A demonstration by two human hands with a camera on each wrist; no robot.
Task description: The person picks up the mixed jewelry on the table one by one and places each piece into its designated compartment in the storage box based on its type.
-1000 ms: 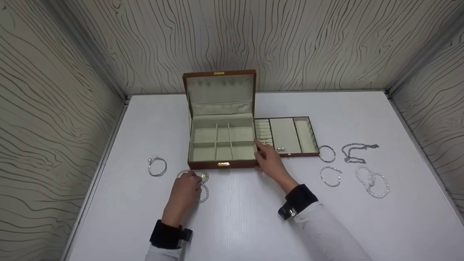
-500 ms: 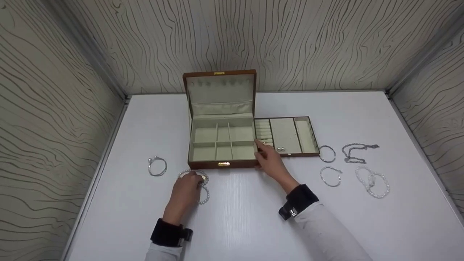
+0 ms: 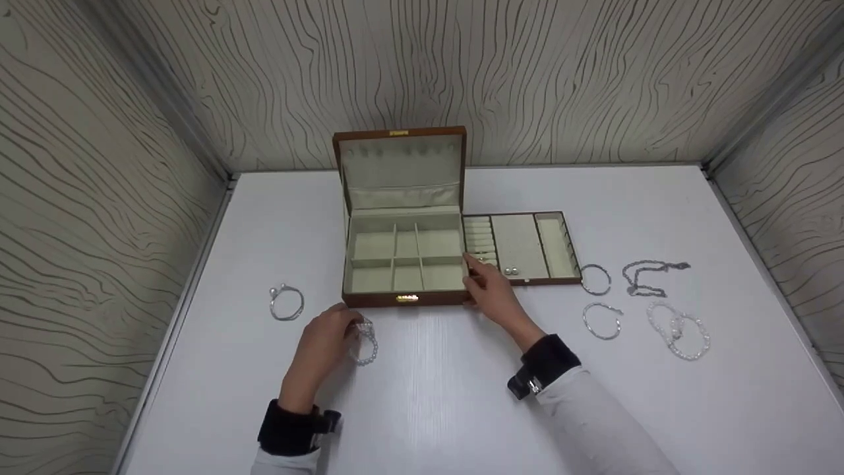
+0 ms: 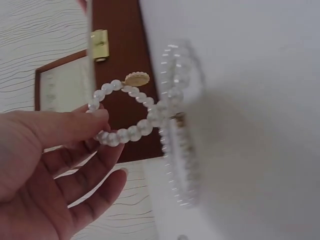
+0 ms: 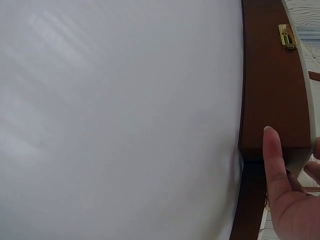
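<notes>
My left hand (image 3: 322,346) pinches a pearl necklace (image 4: 131,134) between thumb and fingers, left of the box's front corner. The strand hangs in loops, with a round gold charm (image 4: 136,79) on the loop at my fingers. My right hand (image 3: 494,297) grips the front right corner of a brown jewelry box (image 3: 369,300), its thumb (image 5: 275,160) on the front face. The box's lid (image 3: 399,161) stands raised over cream compartments. A side tray (image 3: 521,231) extends from the box's right, with ring rolls and two pearl earrings (image 3: 512,271).
A bangle with pearl ends (image 3: 287,305) lies at the left. On the right lie a silver bangle (image 3: 597,280), an open twisted bangle (image 3: 601,323), a chain (image 3: 645,267) and a clear beaded strand (image 3: 689,356). Patterned walls (image 3: 422,66) enclose the white table (image 3: 435,402).
My left hand has gathered the pearl necklace and drawn back slightly to the left; the wide loop that lay under it is now bunched at the fingers. My right hand stays on the box corner.
</notes>
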